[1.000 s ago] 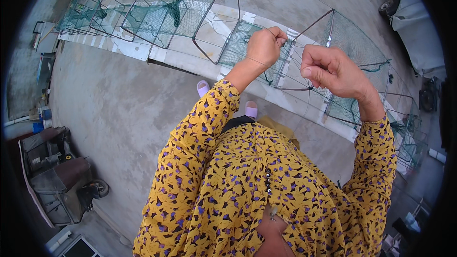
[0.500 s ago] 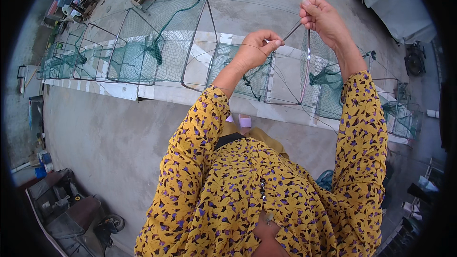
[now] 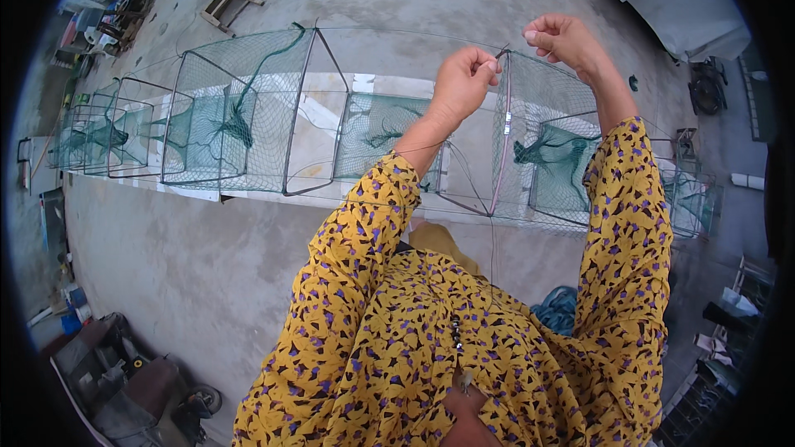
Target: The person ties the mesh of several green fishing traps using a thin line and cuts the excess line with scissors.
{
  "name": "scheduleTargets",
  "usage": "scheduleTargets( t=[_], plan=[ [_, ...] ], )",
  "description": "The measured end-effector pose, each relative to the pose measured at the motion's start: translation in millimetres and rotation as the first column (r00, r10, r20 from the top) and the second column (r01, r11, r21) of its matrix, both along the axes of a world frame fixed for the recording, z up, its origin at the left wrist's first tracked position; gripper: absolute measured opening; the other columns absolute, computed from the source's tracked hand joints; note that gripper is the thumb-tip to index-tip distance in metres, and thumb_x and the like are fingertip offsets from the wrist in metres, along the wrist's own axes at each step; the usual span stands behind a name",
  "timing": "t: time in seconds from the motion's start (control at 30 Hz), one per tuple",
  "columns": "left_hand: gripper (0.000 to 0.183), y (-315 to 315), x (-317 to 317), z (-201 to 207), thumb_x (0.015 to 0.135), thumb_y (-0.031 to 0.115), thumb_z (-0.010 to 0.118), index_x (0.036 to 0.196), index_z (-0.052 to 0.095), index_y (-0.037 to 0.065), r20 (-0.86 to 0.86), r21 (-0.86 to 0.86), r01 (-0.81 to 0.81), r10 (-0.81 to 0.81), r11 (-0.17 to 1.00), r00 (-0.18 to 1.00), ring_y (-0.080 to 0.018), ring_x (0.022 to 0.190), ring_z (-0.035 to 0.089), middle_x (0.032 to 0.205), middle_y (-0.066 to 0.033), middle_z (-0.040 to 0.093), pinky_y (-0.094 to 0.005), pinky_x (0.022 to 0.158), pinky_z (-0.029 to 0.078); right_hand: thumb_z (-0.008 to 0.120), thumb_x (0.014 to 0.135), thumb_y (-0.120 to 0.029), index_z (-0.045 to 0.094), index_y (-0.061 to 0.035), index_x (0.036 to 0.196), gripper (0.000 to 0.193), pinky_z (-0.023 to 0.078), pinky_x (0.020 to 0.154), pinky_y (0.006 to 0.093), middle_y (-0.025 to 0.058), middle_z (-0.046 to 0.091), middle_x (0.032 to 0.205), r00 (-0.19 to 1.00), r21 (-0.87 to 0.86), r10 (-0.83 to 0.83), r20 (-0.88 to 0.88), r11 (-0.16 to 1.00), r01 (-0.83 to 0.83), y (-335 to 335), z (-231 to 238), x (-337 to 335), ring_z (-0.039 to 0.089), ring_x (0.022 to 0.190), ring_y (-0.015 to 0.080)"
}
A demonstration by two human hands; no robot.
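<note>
A long collapsible fish trap [image 3: 277, 142] of green netting on dark rectangular frames stretches across from left to right. My left hand [image 3: 469, 83] is closed in a pinch at the top corner of one frame, with a short bit of dark cord showing at its fingertips. Apart from it, to the right, my right hand [image 3: 568, 43] is raised above the netting with thumb and fingers pressed together. Whatever it may hold is too thin to see. Loose thin cord [image 3: 493, 250] hangs below my left wrist, across the frame and down in front of my clothes.
Pale flat sheets [image 3: 319, 116] lie under the trap on the concrete floor. A small wooden stool [image 3: 232, 7] stands beyond it. A dark scooter [image 3: 145, 385] is at lower left, a grey-covered vehicle [image 3: 679, 0] at far right. A blue-green bundle [image 3: 556, 310] lies near my right elbow.
The dark cord stretched between my hands no longer shows there. My left hand has moved right to the frame's corner; my right hand has come slightly lower. The view has shifted.
</note>
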State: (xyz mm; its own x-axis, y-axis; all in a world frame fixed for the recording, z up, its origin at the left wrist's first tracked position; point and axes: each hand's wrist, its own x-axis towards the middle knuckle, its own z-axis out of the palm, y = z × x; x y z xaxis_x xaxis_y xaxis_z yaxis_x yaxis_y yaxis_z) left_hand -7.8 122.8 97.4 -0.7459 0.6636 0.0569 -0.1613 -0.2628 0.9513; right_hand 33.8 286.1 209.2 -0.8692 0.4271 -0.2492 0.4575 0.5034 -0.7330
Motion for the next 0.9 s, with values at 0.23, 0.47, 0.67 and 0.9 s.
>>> scheduleTargets(
  t=[0.23,0.47,0.67,0.9],
  plan=[
    [0.011,-8.0,9.6,8.4,0.082,0.009,0.057,0.08,0.059,-0.001,-0.122,-0.172,-0.148,0.128,0.974,0.984,-0.0075,0.058,0.052,0.065,-0.0018,0.059,-0.0219,0.055,0.042,0.06,0.077,-0.004,0.061,-0.004,0.081,0.004,0.035,0.05,0.0166,-0.0047,0.058,0.069,0.909,-0.267,0.39,0.147,0.901,-0.343,-13.9,-19.0,2.0,0.049,0.06,0.002],
    [0.014,-8.5,8.4,7.6,0.077,0.02,0.059,0.075,0.062,0.006,-0.307,-0.319,-0.286,0.187,0.904,0.933,-0.0237,0.056,0.059,0.064,-0.0087,0.061,-0.0334,0.053,0.044,0.061,0.077,-0.006,0.061,-0.0044,0.083,0.006,0.036,0.052,0.0158,-0.0038,0.058,0.072,0.936,-0.281,0.352,0.008,0.899,-0.335,-24.8,-21.5,-3.9,0.049,0.062,0.0025],
    [0.014,-10.6,8.7,11.0,0.08,0.016,0.059,0.078,0.062,0.002,-0.273,-0.287,-0.301,0.224,0.909,0.936,-0.0153,0.057,0.056,0.064,-0.006,0.061,-0.0278,0.054,0.044,0.058,0.081,-0.008,0.058,-0.004,0.082,0.004,0.036,0.053,0.0169,-0.0035,0.057,0.073,0.958,-0.174,0.285,0.034,0.945,-0.276,-28.7,-20.6,-5.2,0.049,0.064,0.0035],
    [0.023,-46.7,-0.3,0.3,0.086,0.016,0.055,0.104,0.055,0.002,-0.216,-0.065,-0.308,0.288,0.949,0.933,-0.0091,0.075,0.054,0.087,-0.0034,0.06,-0.022,0.068,0.045,0.057,0.08,-0.014,0.054,-0.0051,0.082,0.01,0.043,0.061,0.0318,0.0069,0.058,0.071,0.932,0.477,0.347,-0.102,0.839,-0.26,-54.0,1.9,-10.3,0.056,0.067,0.0202]
  ],
)
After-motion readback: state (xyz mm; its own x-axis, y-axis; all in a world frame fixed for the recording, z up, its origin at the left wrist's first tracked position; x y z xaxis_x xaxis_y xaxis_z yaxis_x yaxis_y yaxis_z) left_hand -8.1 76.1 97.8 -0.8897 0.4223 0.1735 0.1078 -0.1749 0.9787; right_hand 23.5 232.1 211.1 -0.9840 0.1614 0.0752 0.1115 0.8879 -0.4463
